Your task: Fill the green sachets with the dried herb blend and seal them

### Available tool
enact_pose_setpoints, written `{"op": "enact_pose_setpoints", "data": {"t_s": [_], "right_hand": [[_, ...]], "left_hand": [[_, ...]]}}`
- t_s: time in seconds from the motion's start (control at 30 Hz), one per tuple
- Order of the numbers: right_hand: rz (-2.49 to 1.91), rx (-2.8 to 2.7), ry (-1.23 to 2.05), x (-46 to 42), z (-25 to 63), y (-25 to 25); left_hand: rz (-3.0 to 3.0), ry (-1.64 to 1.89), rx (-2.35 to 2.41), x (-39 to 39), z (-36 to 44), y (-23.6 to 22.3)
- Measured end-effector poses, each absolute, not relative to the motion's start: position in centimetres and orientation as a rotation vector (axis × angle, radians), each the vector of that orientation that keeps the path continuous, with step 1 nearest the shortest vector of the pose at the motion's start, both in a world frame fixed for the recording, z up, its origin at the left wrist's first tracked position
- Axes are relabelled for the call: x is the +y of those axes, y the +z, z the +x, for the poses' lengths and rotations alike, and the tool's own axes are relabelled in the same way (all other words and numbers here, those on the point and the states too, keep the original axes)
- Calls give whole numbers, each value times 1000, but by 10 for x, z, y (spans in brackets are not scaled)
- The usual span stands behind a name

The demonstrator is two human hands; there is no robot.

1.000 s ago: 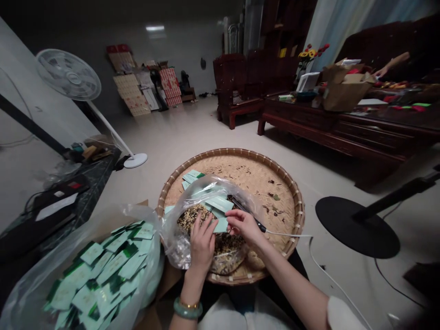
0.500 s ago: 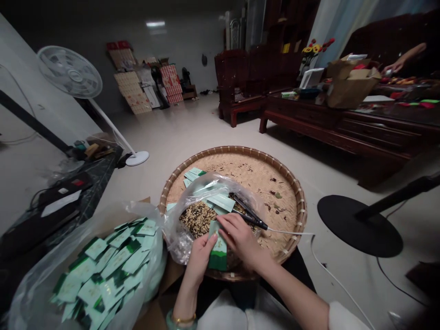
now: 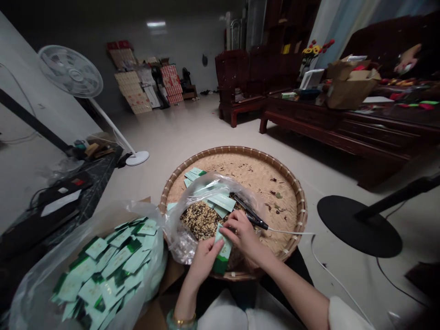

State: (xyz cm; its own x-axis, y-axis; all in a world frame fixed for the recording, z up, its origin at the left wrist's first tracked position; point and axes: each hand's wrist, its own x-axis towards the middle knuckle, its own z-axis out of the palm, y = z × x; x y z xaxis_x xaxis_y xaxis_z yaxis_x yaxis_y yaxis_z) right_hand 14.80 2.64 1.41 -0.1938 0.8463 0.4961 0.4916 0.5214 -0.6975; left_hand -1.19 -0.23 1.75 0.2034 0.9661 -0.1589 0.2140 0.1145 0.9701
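Observation:
A small green packet (image 3: 222, 254) is held between my two hands, above the near side of a round woven bamboo tray (image 3: 292, 183). My left hand (image 3: 203, 256) pinches its left edge. The fingers of my right hand (image 3: 239, 231) grip its top edge. Just beyond them, a clear plastic bag (image 3: 177, 238) lies in the tray, its mouth spread around a mix of pale and dark grains (image 3: 201, 217) and several flat green packets (image 3: 220, 198). A black corded tool like a hair straightener (image 3: 254, 215) rests at the bag's right side.
Left of the tray stands a large plastic bag (image 3: 24, 284) filled with green packets (image 3: 113, 268). A white fan (image 3: 137, 158) is farther left, and a black round stand base (image 3: 359, 224) is at right. Another person's hand (image 3: 408, 59) shows over the wooden table (image 3: 309, 119).
My hands have brought a packet up from the bag towards me, and both now grip it. It has since shifted slightly right. The other person's hand has moved too.

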Motion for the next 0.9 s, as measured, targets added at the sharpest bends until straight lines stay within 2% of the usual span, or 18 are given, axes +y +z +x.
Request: {"op": "enact_pose_setpoints", "data": {"t_s": [0.37,0.43,0.6,0.8,0.9], "right_hand": [[-1217,-1709,1001,24,150,2],[-1214,-1716,902,22,150,1],[-1125,-1756,420,18,155,8],[-1095,-1671,537,20,153,12],[-1099,-1650,420,22,153,13]], "left_hand": [[1272,1069,1456,0,-25,11],[1255,1074,1451,-1,-24,9],[973,1066,1350,-1,-26,6],[1072,1089,1365,0,-24,4],[1079,1035,1405,1,-26,0]]}}
